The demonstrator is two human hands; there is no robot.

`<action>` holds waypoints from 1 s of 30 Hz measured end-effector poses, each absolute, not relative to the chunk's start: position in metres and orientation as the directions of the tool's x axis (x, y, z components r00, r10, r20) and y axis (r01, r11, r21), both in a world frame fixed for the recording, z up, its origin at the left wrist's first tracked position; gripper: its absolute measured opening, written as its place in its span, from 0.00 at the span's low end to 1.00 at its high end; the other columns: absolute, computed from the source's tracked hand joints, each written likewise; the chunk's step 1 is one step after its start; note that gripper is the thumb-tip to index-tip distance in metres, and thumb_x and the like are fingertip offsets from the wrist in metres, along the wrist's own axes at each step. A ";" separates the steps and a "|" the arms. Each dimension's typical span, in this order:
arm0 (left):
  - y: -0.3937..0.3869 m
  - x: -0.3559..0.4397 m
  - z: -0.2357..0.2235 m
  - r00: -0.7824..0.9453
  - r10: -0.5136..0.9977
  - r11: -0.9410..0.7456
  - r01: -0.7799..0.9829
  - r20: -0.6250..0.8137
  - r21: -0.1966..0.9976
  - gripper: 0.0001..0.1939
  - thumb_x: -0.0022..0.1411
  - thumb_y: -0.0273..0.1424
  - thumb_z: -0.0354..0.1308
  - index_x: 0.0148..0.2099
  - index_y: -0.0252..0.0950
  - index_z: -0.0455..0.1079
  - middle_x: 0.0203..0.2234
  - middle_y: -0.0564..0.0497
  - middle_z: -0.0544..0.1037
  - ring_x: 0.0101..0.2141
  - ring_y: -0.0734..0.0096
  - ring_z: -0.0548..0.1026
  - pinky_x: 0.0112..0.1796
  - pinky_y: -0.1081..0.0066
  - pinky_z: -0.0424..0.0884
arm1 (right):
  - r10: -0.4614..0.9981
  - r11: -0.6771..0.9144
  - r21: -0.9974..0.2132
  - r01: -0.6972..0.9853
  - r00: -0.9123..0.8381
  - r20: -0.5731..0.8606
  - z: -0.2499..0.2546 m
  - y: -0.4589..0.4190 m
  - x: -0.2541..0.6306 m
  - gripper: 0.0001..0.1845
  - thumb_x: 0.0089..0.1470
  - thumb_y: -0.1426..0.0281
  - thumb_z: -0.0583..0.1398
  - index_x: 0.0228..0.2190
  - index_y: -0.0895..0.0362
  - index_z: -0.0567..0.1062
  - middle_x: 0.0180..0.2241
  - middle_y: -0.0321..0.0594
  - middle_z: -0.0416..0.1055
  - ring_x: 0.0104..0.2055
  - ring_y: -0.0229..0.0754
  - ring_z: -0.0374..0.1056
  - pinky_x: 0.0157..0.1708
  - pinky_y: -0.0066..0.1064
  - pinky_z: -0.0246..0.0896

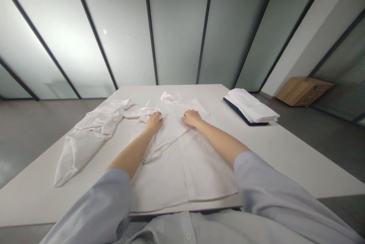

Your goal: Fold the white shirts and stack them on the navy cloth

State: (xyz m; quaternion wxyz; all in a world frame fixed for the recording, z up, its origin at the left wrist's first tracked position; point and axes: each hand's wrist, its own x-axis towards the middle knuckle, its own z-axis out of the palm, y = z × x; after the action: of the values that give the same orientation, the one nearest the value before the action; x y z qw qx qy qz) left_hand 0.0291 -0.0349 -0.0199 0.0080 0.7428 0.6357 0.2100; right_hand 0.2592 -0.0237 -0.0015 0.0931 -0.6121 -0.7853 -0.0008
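White shirt lies on the bench beneath our left hand and right hand, its long axis running away from us; both, about equally near, curl loosely, though we cannot tell whether they grip cloth.

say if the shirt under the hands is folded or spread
Mostly spread: the shirt lies flat in its lower part, but looks rumpled near the left hand.

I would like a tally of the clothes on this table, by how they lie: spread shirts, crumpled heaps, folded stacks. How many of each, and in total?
Spread shirt: 1
Crumpled white heap: 1
Folded stack, white over dark: 1
Total: 3, the stack counted as one
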 end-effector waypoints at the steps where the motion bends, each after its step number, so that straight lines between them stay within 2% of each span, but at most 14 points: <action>1: -0.034 0.028 -0.020 0.141 0.947 -0.221 0.938 0.288 0.266 0.18 0.62 0.25 0.50 0.54 0.36 0.65 0.51 0.43 0.74 0.51 0.60 0.72 0.51 0.64 0.66 | 0.949 0.290 -0.160 0.944 -0.262 0.177 0.003 -0.018 0.249 0.18 0.56 0.64 0.56 0.46 0.58 0.75 0.52 0.51 0.70 0.55 0.54 0.63 0.53 0.40 0.55; 4: -0.032 0.025 -0.022 0.249 0.937 -0.309 0.919 0.247 0.243 0.24 0.56 0.19 0.49 0.54 0.39 0.69 0.49 0.47 0.76 0.51 0.62 0.72 0.52 0.66 0.66 | 0.915 0.392 -0.371 0.842 -0.315 0.252 0.010 0.001 0.213 0.18 0.57 0.67 0.55 0.49 0.57 0.73 0.52 0.45 0.71 0.53 0.45 0.65 0.52 0.32 0.57; 6: -0.031 0.024 -0.023 0.294 0.927 -0.351 0.901 0.234 0.256 0.26 0.53 0.18 0.49 0.52 0.39 0.71 0.46 0.48 0.78 0.50 0.62 0.73 0.51 0.67 0.67 | 0.923 0.382 -0.491 0.783 -0.291 0.253 0.010 0.014 0.187 0.20 0.58 0.69 0.54 0.51 0.58 0.71 0.52 0.44 0.71 0.52 0.42 0.67 0.51 0.29 0.58; 9: -0.029 0.024 -0.025 0.354 0.904 -0.416 0.856 0.239 0.306 0.26 0.49 0.18 0.49 0.48 0.38 0.74 0.45 0.50 0.79 0.48 0.65 0.75 0.52 0.69 0.67 | 0.954 0.299 -0.562 0.771 -0.232 0.190 0.002 0.027 0.156 0.22 0.55 0.70 0.57 0.51 0.58 0.71 0.52 0.46 0.72 0.52 0.45 0.67 0.50 0.30 0.59; 13: -0.026 0.023 -0.030 0.391 0.890 -0.454 0.810 0.233 0.371 0.24 0.48 0.19 0.48 0.45 0.36 0.76 0.43 0.50 0.80 0.47 0.66 0.76 0.52 0.69 0.68 | 0.979 0.202 -0.613 0.764 -0.178 0.102 -0.011 0.035 0.137 0.14 0.48 0.72 0.58 0.39 0.57 0.77 0.39 0.43 0.77 0.43 0.46 0.71 0.43 0.30 0.62; 16: -0.026 0.022 -0.031 0.378 0.890 -0.451 0.810 0.253 0.374 0.23 0.50 0.20 0.48 0.47 0.35 0.73 0.45 0.47 0.79 0.48 0.62 0.75 0.52 0.66 0.68 | 0.970 0.226 -0.727 0.649 -0.078 0.231 -0.014 0.040 0.142 0.09 0.49 0.71 0.56 0.29 0.57 0.77 0.31 0.40 0.76 0.38 0.43 0.70 0.40 0.28 0.61; 19: -0.026 0.023 -0.030 0.291 0.909 -0.388 0.854 0.298 0.348 0.23 0.54 0.23 0.50 0.53 0.34 0.67 0.49 0.43 0.75 0.50 0.59 0.72 0.52 0.61 0.68 | 0.931 0.242 -0.877 0.415 0.154 0.330 -0.013 0.047 0.163 0.10 0.49 0.69 0.54 0.28 0.57 0.74 0.30 0.38 0.74 0.35 0.40 0.69 0.37 0.27 0.61; 22: -0.026 0.025 -0.030 0.233 0.933 -0.311 0.904 0.273 0.292 0.22 0.58 0.24 0.50 0.56 0.33 0.63 0.49 0.41 0.74 0.51 0.58 0.72 0.51 0.60 0.67 | 0.880 0.150 -0.981 0.120 0.436 0.187 -0.010 0.053 0.203 0.11 0.45 0.71 0.54 0.33 0.56 0.72 0.27 0.35 0.70 0.31 0.38 0.67 0.31 0.25 0.62; 24: -0.026 0.027 -0.032 0.257 0.938 -0.308 0.926 0.232 0.218 0.20 0.60 0.24 0.49 0.55 0.34 0.65 0.49 0.42 0.75 0.51 0.59 0.71 0.53 0.61 0.65 | 0.863 0.098 -0.991 -0.090 0.503 0.039 -0.007 0.053 0.234 0.16 0.43 0.73 0.54 0.38 0.55 0.69 0.24 0.31 0.68 0.26 0.36 0.65 0.26 0.24 0.61; 27: -0.026 0.029 -0.034 0.309 0.928 -0.340 0.931 0.210 0.131 0.20 0.60 0.24 0.48 0.55 0.37 0.67 0.51 0.45 0.74 0.52 0.62 0.70 0.54 0.63 0.64 | 0.907 0.042 -0.952 -0.302 0.411 -0.090 -0.004 0.047 0.274 0.15 0.44 0.71 0.56 0.38 0.53 0.67 0.23 0.31 0.69 0.22 0.36 0.62 0.22 0.24 0.59; 30: -0.029 0.029 -0.034 0.341 0.917 -0.369 0.922 0.206 0.116 0.23 0.60 0.25 0.48 0.57 0.38 0.66 0.54 0.46 0.72 0.54 0.64 0.69 0.55 0.65 0.62 | 0.965 -0.044 -0.962 -0.268 0.239 -0.110 -0.006 0.035 0.294 0.12 0.51 0.62 0.54 0.37 0.54 0.69 0.28 0.37 0.75 0.24 0.37 0.66 0.25 0.26 0.62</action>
State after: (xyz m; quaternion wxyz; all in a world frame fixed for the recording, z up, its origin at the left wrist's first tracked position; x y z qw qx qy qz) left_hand 0.0288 -0.0288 -0.0342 -0.0103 0.8188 0.5616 0.1186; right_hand 0.2943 0.0348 -0.0058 0.6006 -0.5085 -0.3426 0.5132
